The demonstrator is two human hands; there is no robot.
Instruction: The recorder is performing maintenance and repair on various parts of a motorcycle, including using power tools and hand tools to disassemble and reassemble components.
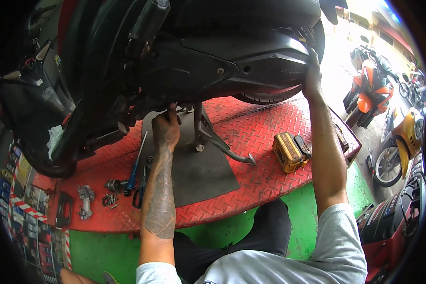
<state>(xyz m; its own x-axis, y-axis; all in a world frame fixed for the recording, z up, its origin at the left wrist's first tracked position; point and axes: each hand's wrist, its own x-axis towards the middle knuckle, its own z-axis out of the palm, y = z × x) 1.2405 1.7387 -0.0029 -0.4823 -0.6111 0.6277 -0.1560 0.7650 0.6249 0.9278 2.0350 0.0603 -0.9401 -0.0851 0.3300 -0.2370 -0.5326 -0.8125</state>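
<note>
A scooter's long black side cover (pixel 265 64) spans the upper middle, beside the rear tyre (pixel 270 99). My right hand (pixel 312 78) is wrapped round the cover's rear end, the fingers partly behind it. Under the cover's lower front edge, my left hand (pixel 168 127) reaches up with its fingers closed. The fingertips touch the underside there, and I cannot make out what they pinch. Below, the centre stand (pixel 208 137) stands beside a dark mat (pixel 201 180).
The red tread-plate platform (pixel 265 128) carries a yellow-black battery pack (pixel 291 151), a blue-handled screwdriver (pixel 136 163), a metal part (pixel 85 201), several screws (pixel 110 199) and a black tray (pixel 64 208). An orange motorcycle (pixel 369 87) is parked at right. Shelves (pixel 38 236) stand lower left.
</note>
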